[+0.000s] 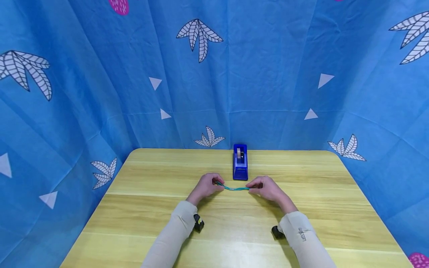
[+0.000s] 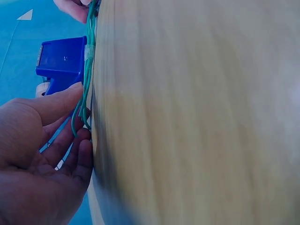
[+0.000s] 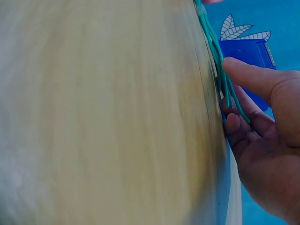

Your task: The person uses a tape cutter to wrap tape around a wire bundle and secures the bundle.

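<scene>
A thin bundle of green wires (image 1: 234,189) stretches between the two hands, low over the table, sagging slightly. My left hand (image 1: 207,185) pinches its left end between thumb and fingers. At the other end my right hand (image 1: 267,188) holds the bundle the same way. Around the middle sits a band of clear tape (image 2: 89,51). Loose wire ends (image 3: 230,101) fan out past the right thumb. Just behind the bundle stands a blue tape dispenser (image 1: 240,173) with a roll of tape in it; neither hand grips it.
The wooden table (image 1: 231,238) has its back edge against a blue patterned curtain (image 1: 261,74), which also hangs along both sides. A small black camera (image 1: 199,223) sits at the left wrist, and another black camera (image 1: 277,232) at the right wrist.
</scene>
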Available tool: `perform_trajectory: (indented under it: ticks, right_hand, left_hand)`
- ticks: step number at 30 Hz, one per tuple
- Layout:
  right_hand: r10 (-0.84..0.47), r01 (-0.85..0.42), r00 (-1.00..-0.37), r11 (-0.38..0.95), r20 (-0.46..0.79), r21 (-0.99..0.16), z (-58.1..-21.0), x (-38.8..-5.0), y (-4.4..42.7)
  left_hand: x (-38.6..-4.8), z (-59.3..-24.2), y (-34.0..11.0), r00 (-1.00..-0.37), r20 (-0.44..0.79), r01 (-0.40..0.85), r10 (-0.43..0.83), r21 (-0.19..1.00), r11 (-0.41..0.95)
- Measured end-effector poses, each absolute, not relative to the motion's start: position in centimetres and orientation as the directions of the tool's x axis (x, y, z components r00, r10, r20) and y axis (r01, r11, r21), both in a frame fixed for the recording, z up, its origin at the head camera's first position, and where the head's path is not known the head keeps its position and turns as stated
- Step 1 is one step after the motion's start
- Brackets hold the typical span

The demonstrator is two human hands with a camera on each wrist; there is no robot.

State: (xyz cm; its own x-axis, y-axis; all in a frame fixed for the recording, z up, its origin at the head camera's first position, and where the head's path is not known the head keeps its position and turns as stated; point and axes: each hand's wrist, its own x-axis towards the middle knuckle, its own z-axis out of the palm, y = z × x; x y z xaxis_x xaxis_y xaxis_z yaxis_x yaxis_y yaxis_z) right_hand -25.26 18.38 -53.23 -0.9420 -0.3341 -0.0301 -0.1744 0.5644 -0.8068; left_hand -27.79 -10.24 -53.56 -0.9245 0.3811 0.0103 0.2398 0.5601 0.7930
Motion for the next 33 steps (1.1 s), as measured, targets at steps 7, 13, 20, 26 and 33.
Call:
perform_trajectory:
  ticks: [7, 13, 20, 26, 33]
  right_hand:
    - [-0.320, -0.163, -0.946, 0.578, -0.038, -0.800, -53.1, -25.0, 18.5]
    - [-0.315, -0.174, -0.948, 0.615, -0.038, -0.769, -52.7, -24.6, 19.4]
    - [-0.329, -0.231, -0.944, 0.665, -0.002, -0.710, -51.7, -24.3, 22.4]
    - [-0.337, -0.339, -0.935, 0.752, 0.113, -0.565, -50.0, -24.0, 25.7]
    - [-0.305, -0.352, -0.934, 0.874, 0.187, -0.334, -47.0, -23.3, 28.8]
  left_hand:
    - [-27.3, -53.1, -10.1, -0.931, -0.015, 0.207, 0.365, 0.802, 0.560]
    - [-27.5, -52.9, -10.9, -0.926, 0.032, 0.262, 0.376, 0.772, 0.579]
    - [-28.4, -51.5, -14.8, -0.923, 0.065, 0.330, 0.378, 0.638, 0.696]
    - [-28.8, -49.0, -18.7, -0.931, 0.082, 0.355, 0.355, 0.423, 0.834]
    - [-29.3, -45.1, -23.0, -0.924, 0.189, 0.346, 0.333, 0.042, 0.937]
